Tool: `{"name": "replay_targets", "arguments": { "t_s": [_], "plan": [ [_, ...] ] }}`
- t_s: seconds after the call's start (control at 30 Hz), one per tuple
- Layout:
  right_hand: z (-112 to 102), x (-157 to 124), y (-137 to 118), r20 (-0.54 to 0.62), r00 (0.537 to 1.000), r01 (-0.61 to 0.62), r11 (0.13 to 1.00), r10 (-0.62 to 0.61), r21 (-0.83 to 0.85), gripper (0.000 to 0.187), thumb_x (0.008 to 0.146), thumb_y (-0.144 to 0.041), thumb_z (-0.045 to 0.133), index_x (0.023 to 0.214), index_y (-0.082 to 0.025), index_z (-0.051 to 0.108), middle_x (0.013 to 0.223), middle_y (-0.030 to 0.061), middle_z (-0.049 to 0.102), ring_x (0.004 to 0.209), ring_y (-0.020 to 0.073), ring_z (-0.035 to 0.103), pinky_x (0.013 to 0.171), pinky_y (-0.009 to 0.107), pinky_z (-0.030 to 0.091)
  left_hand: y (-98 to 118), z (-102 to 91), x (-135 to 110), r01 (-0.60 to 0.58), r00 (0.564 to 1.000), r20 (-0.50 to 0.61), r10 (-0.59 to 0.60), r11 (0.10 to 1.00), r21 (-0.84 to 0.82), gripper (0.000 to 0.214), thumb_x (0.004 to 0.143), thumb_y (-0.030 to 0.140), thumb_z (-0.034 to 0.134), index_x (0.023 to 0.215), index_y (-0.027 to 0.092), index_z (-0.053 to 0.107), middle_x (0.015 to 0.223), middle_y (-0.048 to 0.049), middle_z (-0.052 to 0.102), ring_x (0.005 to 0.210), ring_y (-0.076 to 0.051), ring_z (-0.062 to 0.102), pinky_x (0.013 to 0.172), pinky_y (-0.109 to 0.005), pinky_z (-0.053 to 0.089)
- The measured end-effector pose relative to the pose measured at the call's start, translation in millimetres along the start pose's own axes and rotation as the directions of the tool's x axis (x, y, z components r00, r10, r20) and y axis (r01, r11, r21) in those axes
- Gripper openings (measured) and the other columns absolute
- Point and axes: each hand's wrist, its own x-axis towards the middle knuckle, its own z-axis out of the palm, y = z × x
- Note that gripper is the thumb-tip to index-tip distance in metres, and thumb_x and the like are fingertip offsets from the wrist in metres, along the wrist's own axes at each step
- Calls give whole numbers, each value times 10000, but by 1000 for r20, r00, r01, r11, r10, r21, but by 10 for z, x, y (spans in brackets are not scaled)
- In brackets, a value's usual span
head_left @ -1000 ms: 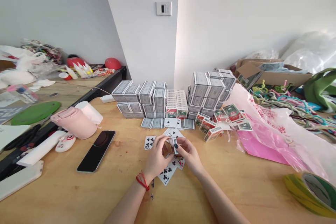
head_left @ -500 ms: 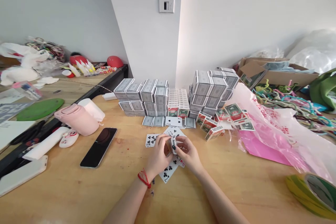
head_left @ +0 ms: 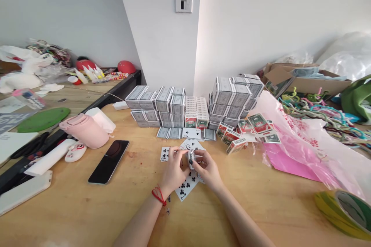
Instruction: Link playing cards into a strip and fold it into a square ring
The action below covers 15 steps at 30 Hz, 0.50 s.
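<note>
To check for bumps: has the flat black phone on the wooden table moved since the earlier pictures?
No. The flat black phone lies as before, just right of the pink plastic bottle; only the view shifted a little.

A small white pack (head_left: pixel 191 158) stands on edge just below the frame's centre, pinched between the left hand (head_left: pixel 173 170) and right hand (head_left: pixel 208 168) (its face is too small to read). Loose cards lie flat and face up about it: a clubs seven (head_left: pixel 185 190) just below, askew, a clubs card (head_left: pixel 165 153) to its left, and overlapped cards (head_left: pixel 191 144) just above.
</note>
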Motion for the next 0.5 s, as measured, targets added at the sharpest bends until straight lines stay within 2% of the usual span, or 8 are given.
{"name": "replay_targets", "arguments": {
  "t_s": [0.13, 0.27, 0.4, 0.5],
  "plan": [
    [9, 2, -10, 6, 1000, -8, 1000, 8, 10, 384, 684, -371, 643, 1002, -207, 504, 802, 42, 609, 633, 158, 563, 500, 254, 437, 21, -7, 15, -30, 1000, -5, 30, 999, 17, 430, 700, 81, 507, 1103, 220, 453, 1161, -96, 389, 884, -175, 538, 687, -310, 488],
    [21, 2, 3, 18, 1000, 9, 1000, -9, -10, 416, 682, -363, 643, 1029, -208, 473, 804, 27, 581, 599, 129, 527, 495, 236, 432, 50, -5, 26, -79, 997, -1, 79, 997, -9, 407, 707, 74, 507, 1084, 207, 430, 1132, -83, 465, 1060, -209, 477, 815, -352, 458],
    [23, 7, 61, -3, 999, 45, 999, -45, -20, 498, 673, -373, 646, 1098, -205, 447, 972, 57, 539, 673, 130, 533, 546, 239, 459, 69, -6, 25, -88, 996, 4, 88, 996, -25, 386, 721, 81, 507, 1081, 198, 430, 1127, -84, 462, 1110, -212, 436, 904, -393, 406],
    [11, 20, 111, -13, 997, 70, 997, -71, -43, 522, 680, -372, 642, 1138, -201, 460, 962, 61, 540, 720, 148, 541, 613, 269, 478, 74, -12, 22, -83, 997, 1, 83, 996, -30, 397, 717, 84, 516, 1088, 200, 438, 1131, -88, 460, 1110, -221, 433, 907, -405, 402]
  ]
}}
